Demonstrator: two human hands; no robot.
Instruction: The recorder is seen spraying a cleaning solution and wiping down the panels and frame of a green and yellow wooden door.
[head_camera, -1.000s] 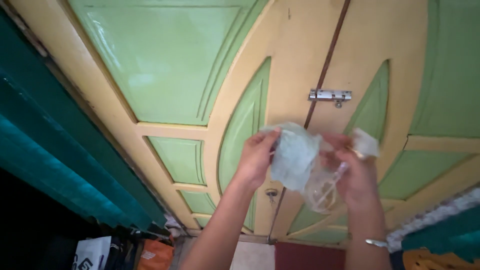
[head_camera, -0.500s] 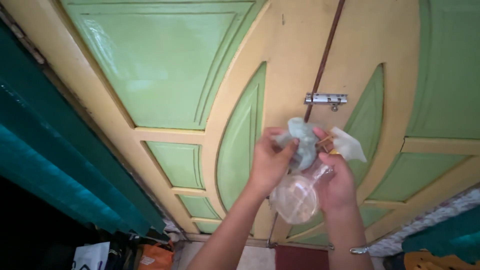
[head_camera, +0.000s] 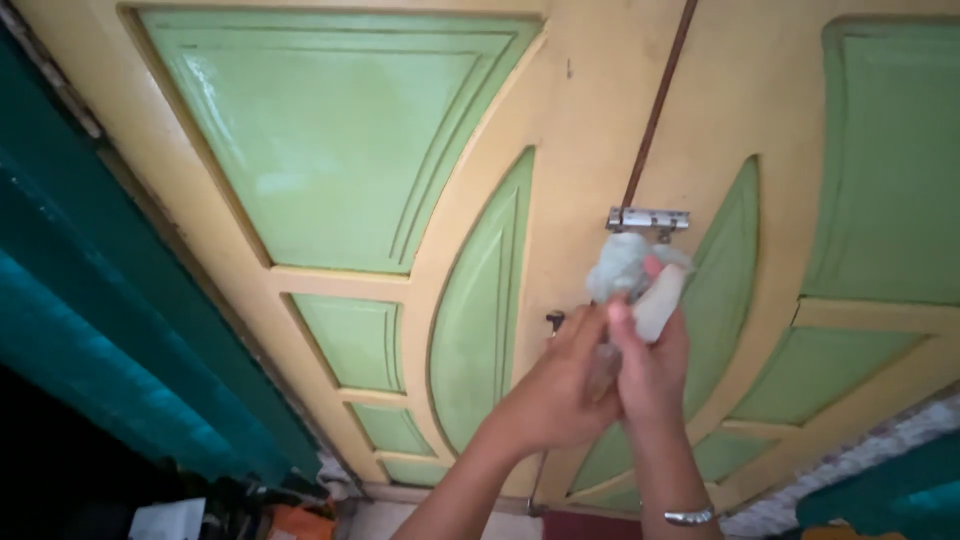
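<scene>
Head view: the fingers of the right hand (head_camera: 655, 350) are curled shut around a wad of pale green cloth (head_camera: 622, 265) and a whitish scrap beside it, with a bit of clear plastic bag (head_camera: 603, 365) pinched lower down between the two palms. The left hand (head_camera: 560, 390) is cupped against the right from the side, fingers closed over the same bundle. The bundle sits raised in front of the double door (head_camera: 330, 150), just under its silver sliding bolt (head_camera: 647, 218) at the centre seam, and looks gathered into one tight ball, with nothing loose hanging out. A silver bangle (head_camera: 687, 516) circles the right wrist. Teal curtain (head_camera: 90, 330) hangs along the door's left edge. At the bottom left corner lie a white package (head_camera: 168, 519) and an orange one (head_camera: 303, 522), too blurred to tell more.
</scene>
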